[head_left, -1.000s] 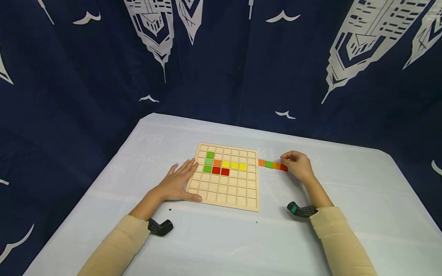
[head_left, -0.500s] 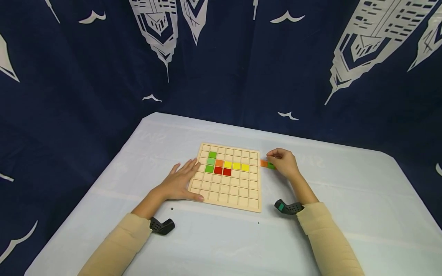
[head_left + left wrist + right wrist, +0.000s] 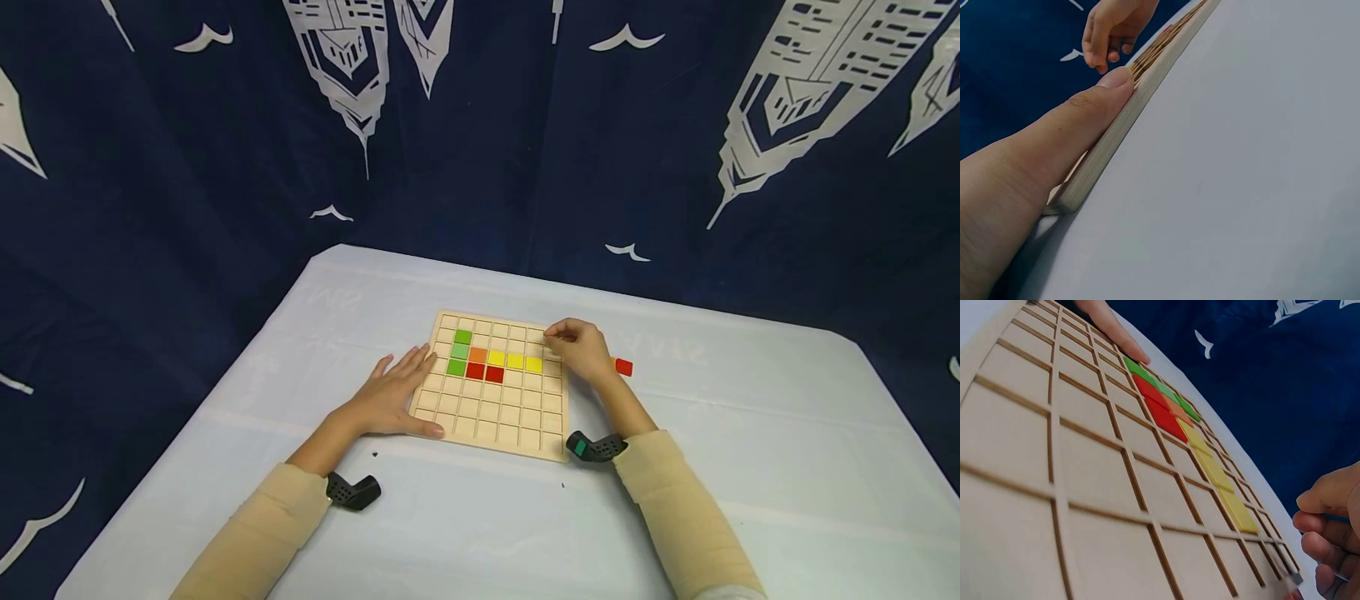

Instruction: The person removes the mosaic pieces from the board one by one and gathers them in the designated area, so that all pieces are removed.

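Note:
A pale wooden grid board (image 3: pixel 517 421) lies on the white table. My left hand (image 3: pixel 386 400) rests spread on its left side, thumb on the near edge. My right hand (image 3: pixel 581 350) hovers over the board's right side. Its fingers (image 3: pixel 1329 500) are loosely curled, with no tile visible between them. The board bears green tiles (image 3: pixel 463 337), an orange tile (image 3: pixel 477 356), two red tiles (image 3: pixel 475 371) and three yellow tiles (image 3: pixel 515 361). Right of the board a red tile (image 3: pixel 624 367) shows past my right hand, which mostly hides the tiles beside it.
Black wrist cameras (image 3: pixel 354 492) sit at both sleeves. A dark blue curtain (image 3: pixel 525 150) with white drawings hangs behind the table (image 3: pixel 465 533). Small dark specks lie in front of the board.
My right hand has moved left from above the red end of the tile row to the board's right side, now covering most of that row. The left hand keeps its place on the board.

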Motion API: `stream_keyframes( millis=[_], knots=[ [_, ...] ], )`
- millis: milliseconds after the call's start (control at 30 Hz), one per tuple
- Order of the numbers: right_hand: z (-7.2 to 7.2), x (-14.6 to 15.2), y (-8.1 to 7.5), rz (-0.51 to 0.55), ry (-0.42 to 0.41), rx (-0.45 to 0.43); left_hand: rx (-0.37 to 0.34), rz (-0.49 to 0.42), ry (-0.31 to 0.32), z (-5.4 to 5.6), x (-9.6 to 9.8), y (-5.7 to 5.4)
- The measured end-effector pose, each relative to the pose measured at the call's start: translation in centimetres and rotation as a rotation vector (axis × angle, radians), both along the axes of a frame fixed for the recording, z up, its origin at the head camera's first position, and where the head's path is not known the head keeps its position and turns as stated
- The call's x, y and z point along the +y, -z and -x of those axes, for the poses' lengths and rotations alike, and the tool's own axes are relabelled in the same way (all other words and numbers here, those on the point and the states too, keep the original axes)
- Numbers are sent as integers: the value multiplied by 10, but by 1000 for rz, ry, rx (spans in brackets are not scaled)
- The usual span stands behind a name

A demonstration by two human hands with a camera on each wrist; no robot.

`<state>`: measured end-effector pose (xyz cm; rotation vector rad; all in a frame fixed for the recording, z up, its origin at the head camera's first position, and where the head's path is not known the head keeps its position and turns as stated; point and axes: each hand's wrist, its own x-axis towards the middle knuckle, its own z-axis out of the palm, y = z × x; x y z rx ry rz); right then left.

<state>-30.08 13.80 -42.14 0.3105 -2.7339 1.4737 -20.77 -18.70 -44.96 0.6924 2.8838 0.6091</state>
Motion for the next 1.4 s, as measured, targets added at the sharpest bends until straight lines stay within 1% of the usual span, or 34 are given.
stream_keyframes(
  millis=[67, 300, 467, 600, 733, 900, 1100, 1400],
  knots=[
    [0, -4, 0, -3, -9, 11, 0, -2, 2, 0, 0, 0],
    [-2, -17, -3, -9, -49, 7, -2, -3, -1, 1, 0, 0],
    [1, -25, -1, -14, -102, 14, -4, 0, -5, 0, 0, 0],
    [3, -32, 0, -5, -129, 18, -2, 6, -6, 0, 1, 0],
    [3, -38, -2, -9, -141, 8, -1, 10, -7, 0, 1, 1],
    [5, -47, -2, -14, -165, 1, -2, 8, -8, -1, 0, 0],
    [3, -59, -4, -21, -185, -3, -6, 9, -10, -1, 0, 0],
    [6, -75, -4, -10, -199, 12, -1, 18, -7, -1, 1, 0]
  ],
)
